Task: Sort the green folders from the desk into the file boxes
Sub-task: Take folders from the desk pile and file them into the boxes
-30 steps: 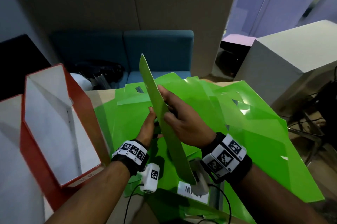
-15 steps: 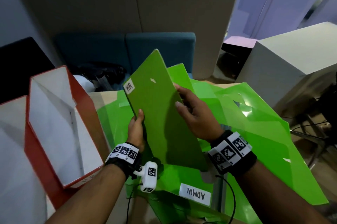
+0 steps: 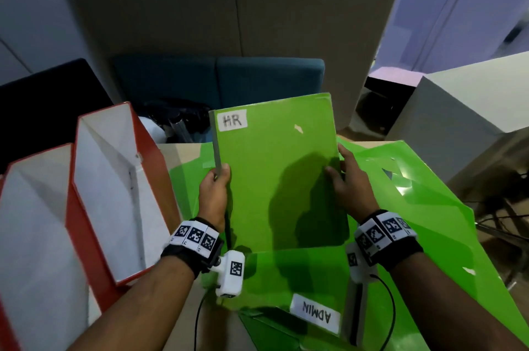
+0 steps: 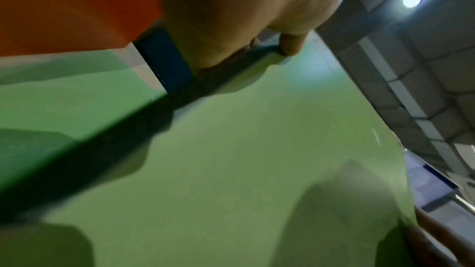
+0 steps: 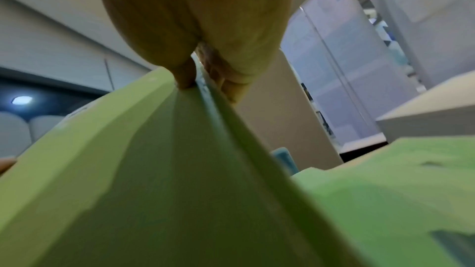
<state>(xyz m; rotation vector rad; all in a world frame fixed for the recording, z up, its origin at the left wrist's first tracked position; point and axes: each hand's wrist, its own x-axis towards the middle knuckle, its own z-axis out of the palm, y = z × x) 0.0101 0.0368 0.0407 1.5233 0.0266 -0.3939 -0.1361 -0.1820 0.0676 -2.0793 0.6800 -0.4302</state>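
Observation:
I hold a green folder [image 3: 274,173] labelled HR upright over the desk, its front facing me. My left hand [image 3: 216,196] grips its left spine edge, thumb on the front; the left wrist view shows that thumb [image 4: 290,44] on the folder [image 4: 231,159]. My right hand [image 3: 347,187] pinches the right edge, and the right wrist view shows thumb and fingers [image 5: 231,80] clamped on the folder [image 5: 154,170]. Below lies a green folder labelled ADMIN [image 3: 315,315], with more green folders [image 3: 415,207] spread on the desk. Two red file boxes [image 3: 114,193] stand open at the left.
The nearer red file box [image 3: 37,236] sits at the far left. A blue sofa [image 3: 257,79] is behind the desk, with dark items on it. A white cabinet [image 3: 472,104] stands at the right. Bare desk top [image 3: 177,153] shows between boxes and folders.
The folder has turned from edge-on to face me, so its HR label now reads upright. Both hands moved apart to its left and right edges.

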